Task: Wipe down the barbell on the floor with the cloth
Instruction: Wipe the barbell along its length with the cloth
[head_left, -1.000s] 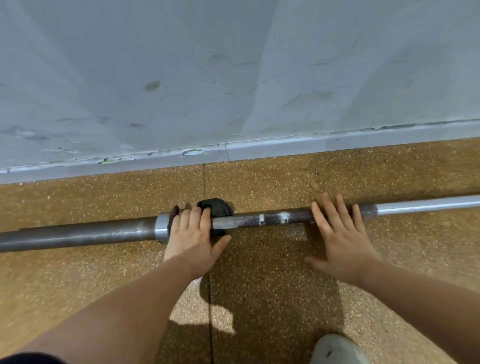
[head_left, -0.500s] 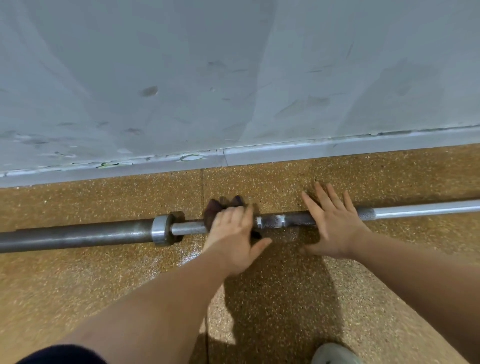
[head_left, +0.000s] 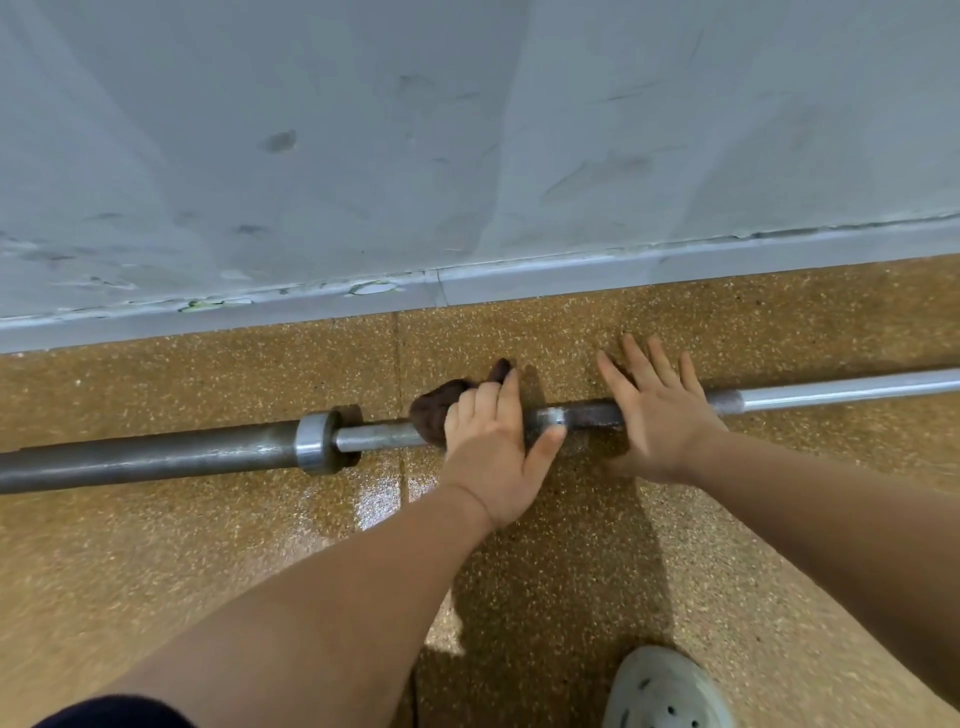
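This looks like a gym. A long grey steel barbell lies on a shiny brown floor with pale speckles, near a scuffed pale grey painted wall with a grey strip along its bottom.

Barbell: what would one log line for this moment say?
left hand: presses cloth onto barbell | right hand: flat on barbell | barbell: on floor by wall
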